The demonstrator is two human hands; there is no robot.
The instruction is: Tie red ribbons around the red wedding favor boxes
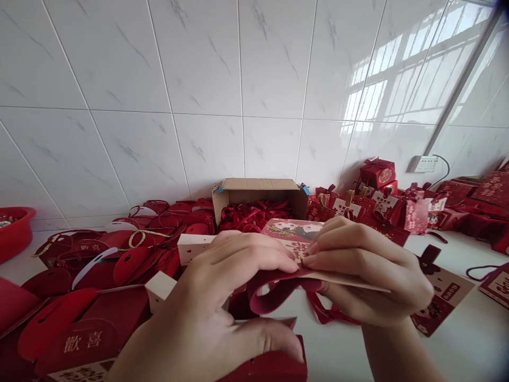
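Note:
My right hand (369,265) pinches a printed cream and red card panel (278,228), with the fingers on top and the thumb hidden underneath. My left hand (214,286) reaches over the same panel's near edge. Its fingertips press on a dark red strap (268,303), which curls into a loop below them, while the thumb stays apart lower down. Between the fingertips of both hands sits a small gold fastener (301,261). Under the hands lies a red folded box (274,366), partly hidden. Red ribbon (324,310) rests on the white table beneath the panel.
Many red gift boxes (95,323) crowd the left side. A cardboard box (258,184) of red ribbons stands against the tiled wall. Finished-looking boxes (377,172) are piled at right, near a flat strapped card (443,297). A red basin (16,233) is far left.

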